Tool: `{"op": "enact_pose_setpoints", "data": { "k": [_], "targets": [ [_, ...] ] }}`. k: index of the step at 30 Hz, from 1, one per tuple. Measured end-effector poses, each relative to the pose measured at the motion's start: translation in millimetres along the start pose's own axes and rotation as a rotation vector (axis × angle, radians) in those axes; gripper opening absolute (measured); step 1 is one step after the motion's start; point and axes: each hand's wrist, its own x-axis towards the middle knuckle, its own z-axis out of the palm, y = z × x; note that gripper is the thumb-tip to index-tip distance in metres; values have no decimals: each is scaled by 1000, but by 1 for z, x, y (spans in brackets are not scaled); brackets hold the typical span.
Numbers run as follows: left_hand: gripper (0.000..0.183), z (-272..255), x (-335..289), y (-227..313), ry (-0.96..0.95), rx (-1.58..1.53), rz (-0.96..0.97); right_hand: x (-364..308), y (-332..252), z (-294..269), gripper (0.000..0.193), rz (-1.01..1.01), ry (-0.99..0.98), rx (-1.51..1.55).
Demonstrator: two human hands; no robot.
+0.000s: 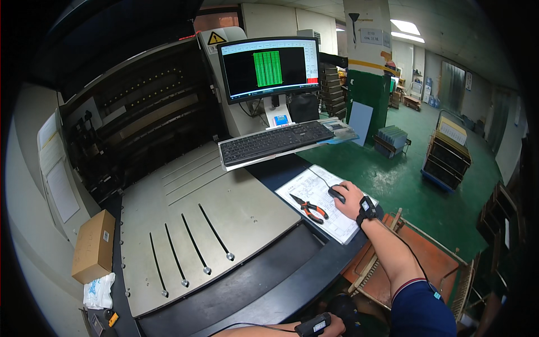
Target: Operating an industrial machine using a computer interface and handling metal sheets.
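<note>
My right hand (351, 201) rests over a black computer mouse (337, 194), its fingers curved round it. The mouse sits on printed sheets of paper (292, 184) at the right end of the machine's front. Just left of that hand lie pliers (309, 208) with orange and black handles, their jaws pointing up and left. Low at the bottom edge my left hand (335, 326) is partly cut off, near my lap, and its fingers are mostly hidden. Each wrist wears a small black device with a cable.
A monitor (270, 67) with a green pattern stands behind a black keyboard (275, 140) on a tray. The metal machine bed (224, 208) has several slots with round pins. A cardboard box (94, 246) and white plastic bag (99, 291) sit left. A wooden chair (418, 253) stands right.
</note>
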Motion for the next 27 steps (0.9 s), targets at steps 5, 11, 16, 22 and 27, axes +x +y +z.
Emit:
{"op": "enact_pose_setpoints", "data": {
  "k": [5,11,16,22,27],
  "targets": [
    [23,-5,-32,8,5,32,-112,24,-54,22,36,-94,-15,89],
    [23,-15,-32,7,-68,14,-90,22,-49,24,36,-79,-25,86],
    [23,-14,-32,11,-89,-2,-129,23,-51,21,36,-80,-36,90],
    [23,-24,-25,11,-140,-5,-122,19,-42,16,39,-74,-37,62],
    [32,213,47,-150,-231,-484,484,30,-70,18,45,-121,14,94]
  ]
}}
